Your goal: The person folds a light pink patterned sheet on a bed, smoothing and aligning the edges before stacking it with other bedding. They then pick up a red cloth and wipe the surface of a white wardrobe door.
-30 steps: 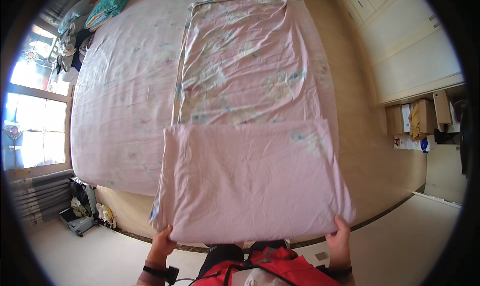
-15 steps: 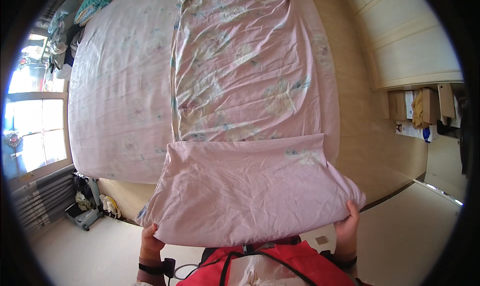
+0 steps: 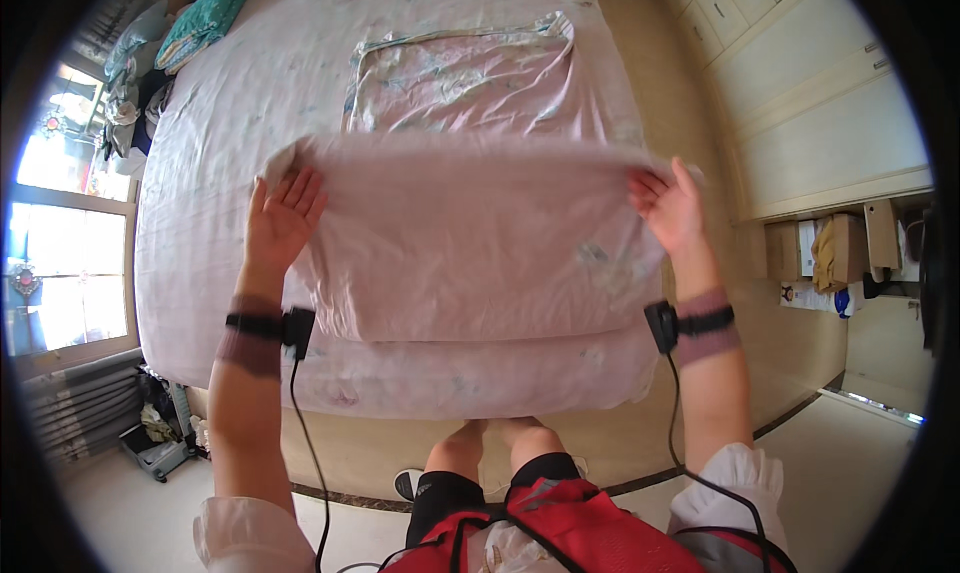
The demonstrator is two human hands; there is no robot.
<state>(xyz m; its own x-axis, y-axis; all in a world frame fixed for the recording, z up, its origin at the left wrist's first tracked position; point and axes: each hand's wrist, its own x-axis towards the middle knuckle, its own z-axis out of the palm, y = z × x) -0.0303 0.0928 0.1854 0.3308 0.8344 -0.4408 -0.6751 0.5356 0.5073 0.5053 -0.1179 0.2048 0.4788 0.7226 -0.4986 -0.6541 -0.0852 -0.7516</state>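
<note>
— Which stage is the folding at?

— Mid-fold, I judge. The pink sheet (image 3: 470, 253) lies across the foot of the bed (image 3: 200, 153), and its near part is doubled over so that a raised fold edge runs from one hand to the other, with another layer showing beneath it at the mattress edge.

— And the hands?

— The left hand (image 3: 283, 216) is at the left end of that raised edge, palm up, fingers spread and flat under the cloth rather than closed on it. The right hand (image 3: 668, 208) is at the right end, fingers also extended, the cloth lying over their tips. So the grip on both sides is open, a carrying support more than a pinch. Whether a thumb presses cloth from behind, I cannot tell.

— Where does the rest of the fabric lie?

— Farther up the bed, the flat far portion of the sheet (image 3: 465, 78) with its pale printed pattern and a seamed border lies smooth, just beyond the lifted edge.

— What does the next move call for?

— As I read it, laying the lifted edge down squarely: both hands level, so the fold lands parallel to the border. The cloth is limp and could sag in the middle, so even tension between the hands matters.

— Anything else nearby?

— A teal cloth (image 3: 205, 13) at the bed's far left corner, and white cupboards (image 3: 830, 103) on the right.
</note>
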